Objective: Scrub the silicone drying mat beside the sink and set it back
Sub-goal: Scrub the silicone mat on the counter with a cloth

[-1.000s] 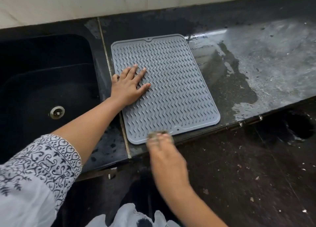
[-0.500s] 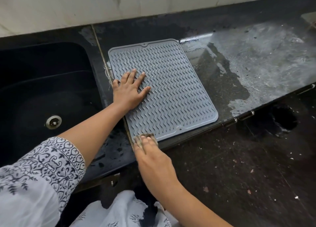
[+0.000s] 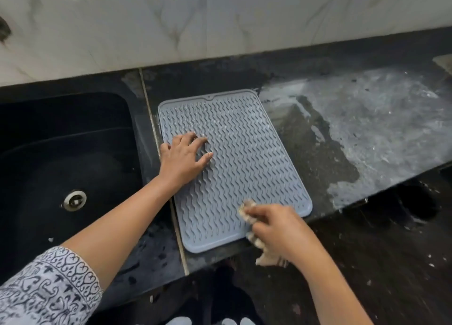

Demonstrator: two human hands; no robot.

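Note:
A grey silicone drying mat [image 3: 244, 153] with wavy ridges lies flat on the black counter, just right of the sink [image 3: 61, 153]. My left hand [image 3: 183, 158] presses flat on the mat's left side, fingers spread. My right hand [image 3: 278, 229] is at the mat's near right corner, closed around a crumpled beige scrubbing cloth [image 3: 269, 258]. One end of the cloth pokes out at my fingertips onto the mat, and the other end hangs below my palm over the counter's front edge.
The counter [image 3: 367, 129] right of the mat is wet with pale soapy streaks. A white marble backsplash [image 3: 220, 31] runs behind it. The sink has a metal drain [image 3: 74, 200]. Dark speckled floor lies below the counter edge.
My right hand has moved with the cloth from the mat's near left corner to its near right corner. My left hand stays pressed on the mat. The camera has tilted up.

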